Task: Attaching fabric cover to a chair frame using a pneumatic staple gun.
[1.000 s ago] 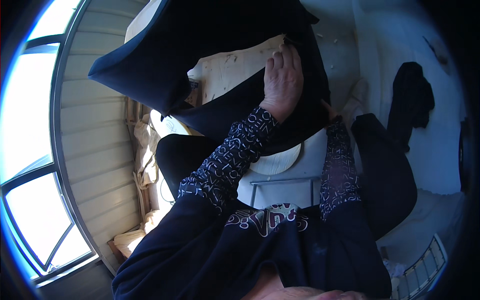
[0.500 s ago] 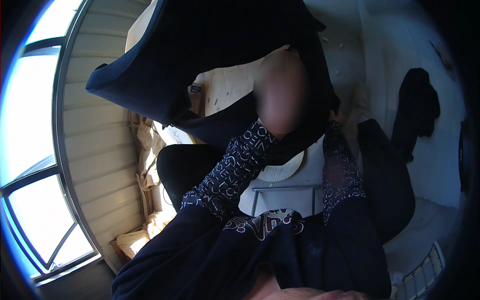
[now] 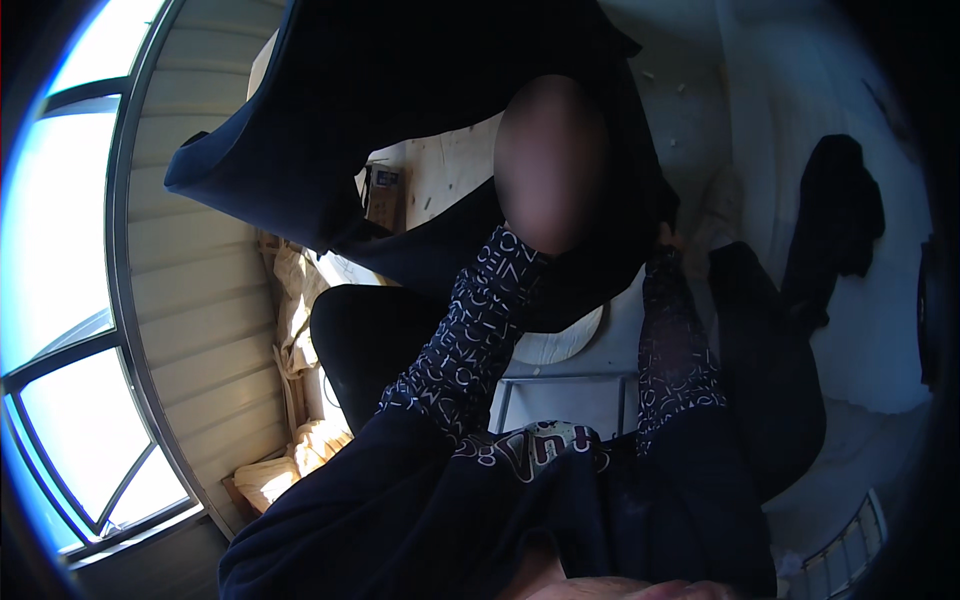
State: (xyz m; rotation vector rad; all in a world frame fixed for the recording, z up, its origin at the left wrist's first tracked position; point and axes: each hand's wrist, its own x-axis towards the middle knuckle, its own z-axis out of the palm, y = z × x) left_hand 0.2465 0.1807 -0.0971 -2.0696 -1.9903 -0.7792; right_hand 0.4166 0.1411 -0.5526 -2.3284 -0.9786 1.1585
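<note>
My left hand (image 3: pixel 551 165) was raised in front of me against a big dark navy garment (image 3: pixel 400 110), which hung spread across the upper part of my view. The hand showed only as a blur, so I could not tell whether its fingers were spread flat on the cloth or curled into it. My left forearm, in a dark sleeve (image 3: pixel 470 335) printed with small white letters, rose toward it from below.

My right hand (image 3: pixel 668 235) was almost wholly hidden behind the garment's right edge; only a sliver of it showed where the cloth bunched, and it seemed to be in contact with that edge, though I could not make out whether the fingers were pinching it or open. The right forearm wore the same patterned sleeve.

Behind the lifted cloth lay a pale plywood board (image 3: pixel 440 180). Beneath my arms stood a white table (image 3: pixel 560 395) with a thin metal frame, and a round pale wooden piece (image 3: pixel 560 340) rested on it just under the garment's lower fold. A black bag-like bundle (image 3: pixel 365 340) sat to the left of the table; I could not see into it. Crumpled brown paper (image 3: pixel 300 300) lay piled along the ribbed wall beside the window (image 3: pixel 70 300). Another dark garment (image 3: pixel 835 215) hung on the white wall to my right, well apart from the one in front of me.
</note>
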